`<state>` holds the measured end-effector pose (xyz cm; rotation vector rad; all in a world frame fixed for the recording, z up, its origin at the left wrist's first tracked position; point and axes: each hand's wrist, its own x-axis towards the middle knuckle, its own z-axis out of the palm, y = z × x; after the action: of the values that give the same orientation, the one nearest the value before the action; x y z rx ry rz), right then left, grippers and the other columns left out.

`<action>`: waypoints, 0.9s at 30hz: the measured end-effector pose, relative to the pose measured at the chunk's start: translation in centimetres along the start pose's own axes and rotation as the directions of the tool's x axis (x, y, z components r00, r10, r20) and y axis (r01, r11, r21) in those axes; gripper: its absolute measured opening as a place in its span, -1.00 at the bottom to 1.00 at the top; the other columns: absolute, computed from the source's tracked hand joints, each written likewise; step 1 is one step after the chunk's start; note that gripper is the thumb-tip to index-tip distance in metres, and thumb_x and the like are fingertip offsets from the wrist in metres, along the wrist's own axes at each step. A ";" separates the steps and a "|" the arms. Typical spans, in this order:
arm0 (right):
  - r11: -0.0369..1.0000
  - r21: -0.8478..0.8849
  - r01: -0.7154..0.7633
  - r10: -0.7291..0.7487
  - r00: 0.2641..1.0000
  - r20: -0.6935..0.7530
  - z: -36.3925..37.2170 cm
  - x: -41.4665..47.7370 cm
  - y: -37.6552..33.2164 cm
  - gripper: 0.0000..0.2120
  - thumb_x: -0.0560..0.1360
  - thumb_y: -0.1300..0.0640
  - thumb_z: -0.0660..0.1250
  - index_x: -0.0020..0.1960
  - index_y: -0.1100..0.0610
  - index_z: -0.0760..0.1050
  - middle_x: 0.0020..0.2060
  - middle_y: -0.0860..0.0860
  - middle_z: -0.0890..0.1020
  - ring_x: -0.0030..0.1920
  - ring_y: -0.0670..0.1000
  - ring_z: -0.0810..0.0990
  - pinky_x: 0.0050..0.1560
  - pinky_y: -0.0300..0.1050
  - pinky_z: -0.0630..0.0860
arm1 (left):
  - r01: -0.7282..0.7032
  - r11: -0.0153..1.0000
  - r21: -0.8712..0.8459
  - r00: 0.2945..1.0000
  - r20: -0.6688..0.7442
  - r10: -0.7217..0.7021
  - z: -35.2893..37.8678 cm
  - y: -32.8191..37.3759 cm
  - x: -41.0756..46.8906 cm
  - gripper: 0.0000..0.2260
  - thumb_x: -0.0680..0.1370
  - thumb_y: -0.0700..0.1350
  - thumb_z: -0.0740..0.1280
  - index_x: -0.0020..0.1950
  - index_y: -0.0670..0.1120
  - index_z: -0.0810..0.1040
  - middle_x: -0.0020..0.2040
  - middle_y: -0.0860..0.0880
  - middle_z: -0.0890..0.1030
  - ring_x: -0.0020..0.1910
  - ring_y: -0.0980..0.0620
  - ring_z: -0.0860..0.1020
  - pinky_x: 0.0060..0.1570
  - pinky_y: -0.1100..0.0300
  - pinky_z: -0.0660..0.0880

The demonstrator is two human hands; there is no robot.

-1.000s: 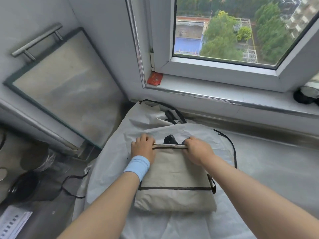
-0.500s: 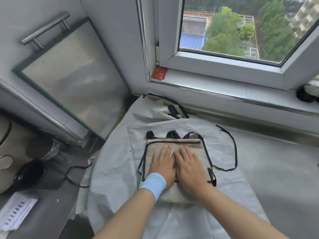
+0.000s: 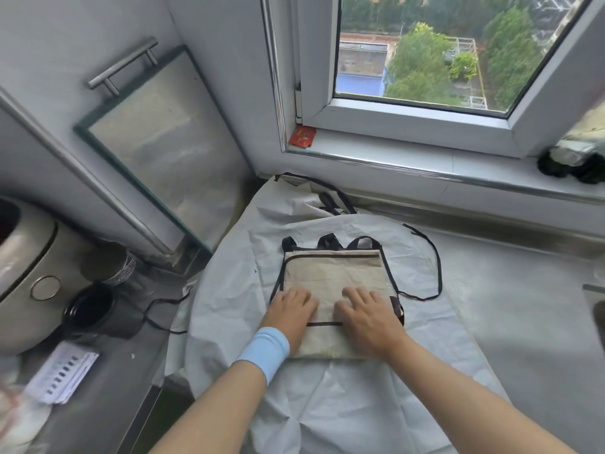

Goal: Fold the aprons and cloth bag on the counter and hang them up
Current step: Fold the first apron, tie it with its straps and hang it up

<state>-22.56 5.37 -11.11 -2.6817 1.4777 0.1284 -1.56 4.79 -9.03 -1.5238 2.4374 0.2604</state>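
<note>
A folded beige cloth piece with black trim and black strap loops (image 3: 334, 275) lies on a spread white apron (image 3: 343, 398) on the counter. My left hand (image 3: 291, 311), with a light blue wristband, presses flat on the near left part of the beige piece. Beside it my right hand (image 3: 366, 311) presses flat on the near right part. Both have their fingers straight. A thin black tie (image 3: 437, 263) loops out to the right over the white apron.
A window sill (image 3: 425, 165) runs along the back with a red packet (image 3: 302, 137) and a dark object (image 3: 576, 162). A framed glass panel (image 3: 163, 152) leans at the left. A cooker (image 3: 29, 276), black cup (image 3: 88, 309) and papers (image 3: 62, 371) stand left.
My hands left the top edge of the beige piece, pressed down on its middle, then slid apart towards its near corners. The view shifted back a little.
</note>
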 end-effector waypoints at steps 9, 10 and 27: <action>0.992 0.007 0.126 -0.123 0.960 0.253 -2.0 -1.9 0.8 -0.30 0.32 -0.32 0.22 0.36 0.03 0.35 0.26 0.02 0.41 0.18 0.10 0.46 0.01 0.07 0.51 | -0.090 0.989 -0.118 0.980 0.164 0.108 -0.3 0.1 -1.1 -0.27 0.19 0.21 0.51 0.26 0.02 0.32 0.27 0.01 0.29 0.24 -0.05 0.27 0.23 0.07 0.40; 0.991 0.026 0.130 -0.132 0.960 0.248 -2.1 -1.7 0.8 -0.40 0.37 -0.24 0.22 0.31 0.05 0.41 0.24 0.01 0.45 0.15 0.12 0.50 0.01 0.05 0.52 | -0.093 0.988 -0.126 0.978 0.176 0.115 -0.6 0.0 -1.1 -0.30 0.21 0.17 0.52 0.25 0.01 0.33 0.26 0.01 0.29 0.24 -0.04 0.28 0.21 0.09 0.41; 0.974 0.146 -0.173 0.137 0.964 0.229 -4.7 7.4 8.2 -0.69 0.61 -0.14 0.17 0.07 0.08 0.50 0.10 0.00 0.58 0.11 0.13 0.59 0.00 -0.02 0.49 | 0.277 0.893 -0.354 0.927 0.342 -0.152 -5.7 -6.0 6.9 -0.80 0.52 0.06 0.26 -0.01 0.02 0.61 0.01 -0.04 0.63 0.03 -0.10 0.57 0.00 0.17 0.47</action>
<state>-25.44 -5.73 -7.48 -2.3373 1.5535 0.2859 0.24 -5.36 -5.86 -1.7419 2.0290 0.9219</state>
